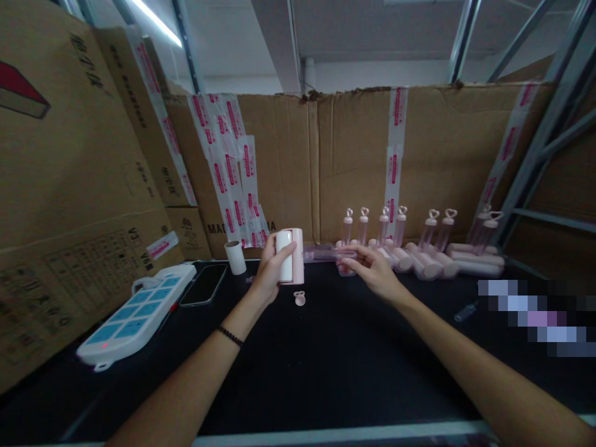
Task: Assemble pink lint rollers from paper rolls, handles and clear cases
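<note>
My left hand [270, 268] is wrapped round a lint roller [298, 256] with a white roll in a pale pink cover, held above the black tabletop. From the roller's right side a see-through pink tube-shaped handle [321, 253] points to the right. The fingers of my right hand [372, 271] pinch the far end of that handle. Just below the roller, a small pale pink cap with a heart-shaped loop [300, 298] lies on the table. The inside of my left palm is hidden.
Several similar pink rollers [423, 261] with upright clear handles line the back right. At the left are a white cardboard tube [235, 257], a phone [203, 285] and a power strip [137, 316]. A small clear piece [465, 311] lies at right. Cardboard walls [354, 161] enclose the back.
</note>
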### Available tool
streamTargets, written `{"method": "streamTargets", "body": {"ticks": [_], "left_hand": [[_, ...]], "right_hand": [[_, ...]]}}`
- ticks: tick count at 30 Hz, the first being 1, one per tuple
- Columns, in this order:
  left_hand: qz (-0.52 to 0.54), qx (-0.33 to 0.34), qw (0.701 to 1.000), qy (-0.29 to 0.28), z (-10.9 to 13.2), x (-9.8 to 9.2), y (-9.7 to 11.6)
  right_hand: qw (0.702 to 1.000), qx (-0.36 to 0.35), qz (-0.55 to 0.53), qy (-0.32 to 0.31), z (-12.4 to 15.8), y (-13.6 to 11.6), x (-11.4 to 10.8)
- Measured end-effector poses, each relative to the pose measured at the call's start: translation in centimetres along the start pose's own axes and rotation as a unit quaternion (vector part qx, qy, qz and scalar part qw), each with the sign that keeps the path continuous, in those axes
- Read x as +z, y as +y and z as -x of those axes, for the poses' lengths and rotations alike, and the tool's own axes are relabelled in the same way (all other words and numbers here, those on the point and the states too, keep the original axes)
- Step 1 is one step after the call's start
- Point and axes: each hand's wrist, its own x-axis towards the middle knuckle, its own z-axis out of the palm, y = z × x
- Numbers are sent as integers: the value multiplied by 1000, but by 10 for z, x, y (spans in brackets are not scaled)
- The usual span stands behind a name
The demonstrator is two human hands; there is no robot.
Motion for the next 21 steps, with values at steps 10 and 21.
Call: {"method": "streamTargets", "body": {"ticks": [10,21], "left_hand": [[11,-39,998,-50,7,6,3],[2,-47,996,-72,12,10,8]], "right_hand": [[1000,2,-15,7,3,-2,4],[999,-23,46,11,5,-2,1]]}}
